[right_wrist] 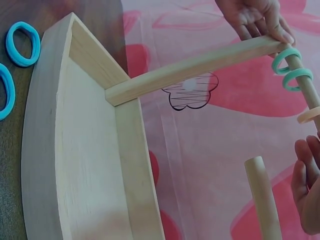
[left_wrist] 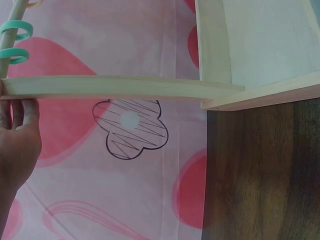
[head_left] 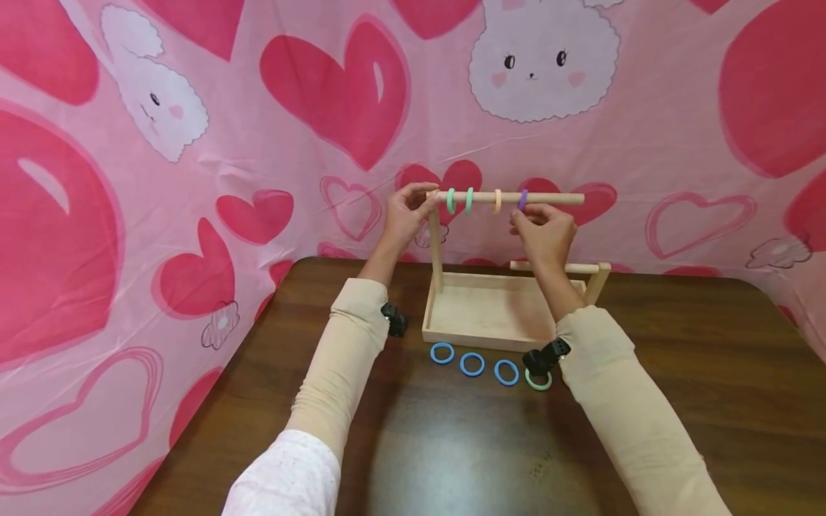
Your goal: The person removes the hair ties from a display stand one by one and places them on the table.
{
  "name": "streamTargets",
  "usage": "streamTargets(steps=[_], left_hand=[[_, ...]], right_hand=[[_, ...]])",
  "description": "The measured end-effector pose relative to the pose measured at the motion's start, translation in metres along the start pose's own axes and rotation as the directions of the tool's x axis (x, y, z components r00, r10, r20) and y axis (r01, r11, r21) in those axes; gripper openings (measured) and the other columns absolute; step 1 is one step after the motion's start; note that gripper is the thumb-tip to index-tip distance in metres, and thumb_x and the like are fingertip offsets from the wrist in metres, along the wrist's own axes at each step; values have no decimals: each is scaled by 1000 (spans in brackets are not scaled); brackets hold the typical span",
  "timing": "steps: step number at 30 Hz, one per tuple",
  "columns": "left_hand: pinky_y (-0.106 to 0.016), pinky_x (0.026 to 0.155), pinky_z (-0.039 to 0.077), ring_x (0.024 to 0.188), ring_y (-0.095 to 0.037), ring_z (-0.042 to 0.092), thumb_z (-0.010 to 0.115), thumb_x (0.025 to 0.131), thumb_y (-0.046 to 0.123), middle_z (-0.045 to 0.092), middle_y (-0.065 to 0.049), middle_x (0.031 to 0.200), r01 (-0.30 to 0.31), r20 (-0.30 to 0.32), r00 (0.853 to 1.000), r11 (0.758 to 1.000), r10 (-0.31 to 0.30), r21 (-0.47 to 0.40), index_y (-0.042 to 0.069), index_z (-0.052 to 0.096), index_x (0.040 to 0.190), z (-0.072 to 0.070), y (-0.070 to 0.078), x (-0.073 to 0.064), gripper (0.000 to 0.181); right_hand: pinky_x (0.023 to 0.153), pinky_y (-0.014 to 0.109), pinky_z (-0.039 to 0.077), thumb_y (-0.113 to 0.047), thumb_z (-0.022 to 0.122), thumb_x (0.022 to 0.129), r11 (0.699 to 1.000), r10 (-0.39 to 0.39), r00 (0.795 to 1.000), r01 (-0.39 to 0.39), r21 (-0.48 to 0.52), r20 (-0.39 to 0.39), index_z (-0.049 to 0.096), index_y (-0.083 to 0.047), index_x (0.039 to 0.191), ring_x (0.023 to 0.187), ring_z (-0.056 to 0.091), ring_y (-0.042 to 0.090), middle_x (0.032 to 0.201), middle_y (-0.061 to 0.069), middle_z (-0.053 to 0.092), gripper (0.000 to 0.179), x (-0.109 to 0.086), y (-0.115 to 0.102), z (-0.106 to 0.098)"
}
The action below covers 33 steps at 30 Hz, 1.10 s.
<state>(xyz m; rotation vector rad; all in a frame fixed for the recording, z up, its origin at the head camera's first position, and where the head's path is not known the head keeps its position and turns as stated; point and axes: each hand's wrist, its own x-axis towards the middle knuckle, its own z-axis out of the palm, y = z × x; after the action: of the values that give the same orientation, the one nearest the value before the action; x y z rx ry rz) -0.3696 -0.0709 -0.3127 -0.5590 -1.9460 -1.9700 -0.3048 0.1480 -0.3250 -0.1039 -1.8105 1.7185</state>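
Left hand (head_left: 405, 215): pinches the top of the post (head_left: 436, 251), right where the upper rod (head_left: 564, 198) joins it.
Right hand (head_left: 547, 233): pinches the purple ring (head_left: 523, 201) at its lower edge.
Purple ring: sits around the upper rod; past it, bare wood runs to the free right end.
Rod's left stretch: two green rings (head_left: 451, 202) near the post, then an orange ring (head_left: 497, 203), with gaps between all of them.
Lower rod (head_left: 584, 269): its free end points left, below the right hand.
Tray (head_left: 487, 340): its front edge faces three blue rings (head_left: 473, 375) and a pale green ring (head_left: 539, 388), rowed along the table (head_left: 439, 444).
Near side: open tabletop.
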Motion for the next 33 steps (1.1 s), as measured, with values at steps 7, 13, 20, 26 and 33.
streamTargets(steps=[7, 13, 20, 26, 33], left_hand=[[-15, 78, 54, 84, -1, 64, 70, 91, -4, 74, -10, 99, 8, -4, 1000, 1000, -8, -5, -14, 66, 116, 0, 0, 0, 27], [-15, 78, 54, 83, -1, 64, 70, 91, -4, 74, -15, 102, 11, -3, 1000, 1000, -11, 3, -13, 66, 117, 0, 2, -1, 27], [-14, 74, 53, 80, 0, 62, 70, 91, -5, 75, -6, 95, 7, -5, 1000, 1000, -7, -5, -14, 66, 116, 0, 1, 0, 27], [-15, 74, 52, 80, 0, 62, 71, 90, -5, 74, -11, 97, 11, -12, 1000, 1000, -11, 4, -13, 67, 115, 0, 1, 0, 27], [-14, 75, 52, 80, 0, 63, 71, 90, -5, 73, -21, 102, 13, -12, 1000, 1000, -13, 5, -13, 67, 116, 0, 1, 0, 27]], right_hand=[[61, 9, 54, -8, 77, 88, 998, -36, 999, 34, 57, 30, 74, 12, 105, 55, 66, -7, 63, -25, 65, 26, 0, 0, -1], [63, 10, 55, -9, 77, 89, 997, -39, 999, 37, 61, 29, 74, 11, 107, 57, 67, -6, 65, -25, 65, 27, -1, -1, -4], [65, 10, 55, -13, 77, 90, 998, -33, 999, 31, 59, 31, 74, 9, 111, 59, 68, -5, 67, -24, 66, 31, 0, 1, -9], [64, 12, 56, -12, 76, 90, 996, -54, 998, 52, 76, 20, 74, 10, 111, 59, 68, -4, 69, -23, 68, 30, 1, 2, -15], [60, 14, 57, -4, 75, 89, 984, -53, 998, 57, 169, -26, 70, 18, 108, 55, 67, -3, 70, -15, 71, 30, 3, 3, -21]])
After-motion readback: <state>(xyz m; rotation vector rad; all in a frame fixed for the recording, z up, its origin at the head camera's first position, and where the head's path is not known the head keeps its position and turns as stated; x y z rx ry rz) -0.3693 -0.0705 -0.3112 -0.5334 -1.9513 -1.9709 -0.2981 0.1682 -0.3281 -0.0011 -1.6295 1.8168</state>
